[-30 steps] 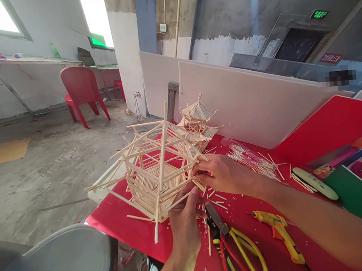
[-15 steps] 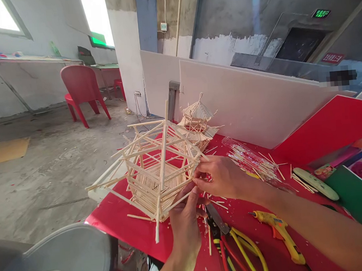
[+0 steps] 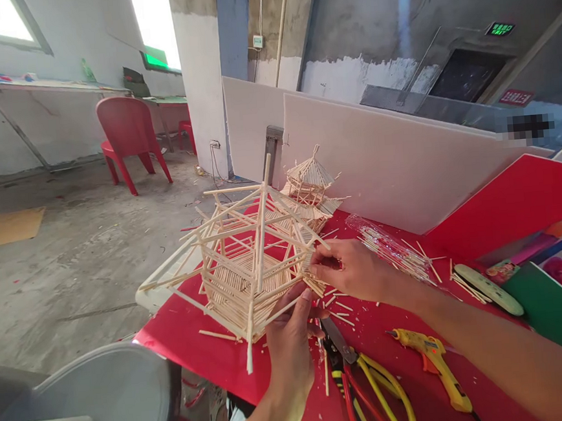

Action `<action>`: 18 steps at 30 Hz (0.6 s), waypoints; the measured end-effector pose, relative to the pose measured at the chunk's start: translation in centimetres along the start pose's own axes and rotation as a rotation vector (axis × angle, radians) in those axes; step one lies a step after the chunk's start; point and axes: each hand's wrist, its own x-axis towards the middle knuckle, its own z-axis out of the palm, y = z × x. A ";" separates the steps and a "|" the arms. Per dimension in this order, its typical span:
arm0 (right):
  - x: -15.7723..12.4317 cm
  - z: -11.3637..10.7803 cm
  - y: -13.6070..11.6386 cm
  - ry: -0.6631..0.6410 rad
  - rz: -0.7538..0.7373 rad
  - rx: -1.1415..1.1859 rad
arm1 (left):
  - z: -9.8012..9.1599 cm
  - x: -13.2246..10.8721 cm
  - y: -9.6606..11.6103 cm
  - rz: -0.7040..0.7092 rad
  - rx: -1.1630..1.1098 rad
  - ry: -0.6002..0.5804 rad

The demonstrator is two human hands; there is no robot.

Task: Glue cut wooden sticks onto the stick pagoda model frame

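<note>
A model pavilion frame of thin wooden sticks stands tilted at the table's left edge, its floor of sticks laid side by side and its upper bars open. My left hand is closed on the lower right edge of this frame, thumb on top, other fingers partly hidden beneath. At the frame's right side, my right hand has its thumb and fingers pinched together; what lies between them is hidden. Behind the frame is a second stick pavilion with a pointed roof.
On the red table lie pliers with red and yellow handles, a yellow glue gun, a plastic bag of sticks and loose cut sticks. White boards stand behind. A grey stool is at lower left.
My right hand has shifted slightly up and outward along the frame's right side. My left hand keeps its hold. The whole view has shifted a little.
</note>
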 end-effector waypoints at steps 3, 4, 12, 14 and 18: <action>-0.9 -0.1 0.4 0.046 -0.204 0.000 | -0.1 0.0 -0.1 0.012 0.004 -0.011; -1.1 -0.1 0.5 0.045 -0.263 -0.014 | -0.1 0.0 -0.1 0.016 0.008 -0.019; -1.4 0.2 0.4 0.064 -0.406 -0.180 | 0.0 -0.1 0.1 0.018 0.018 -0.030; -1.4 0.3 0.4 0.077 -0.429 -0.202 | 0.0 -0.1 0.1 0.016 0.012 -0.026; -1.5 0.5 0.4 0.074 -0.422 -0.267 | 0.0 -0.1 0.1 0.007 0.011 -0.014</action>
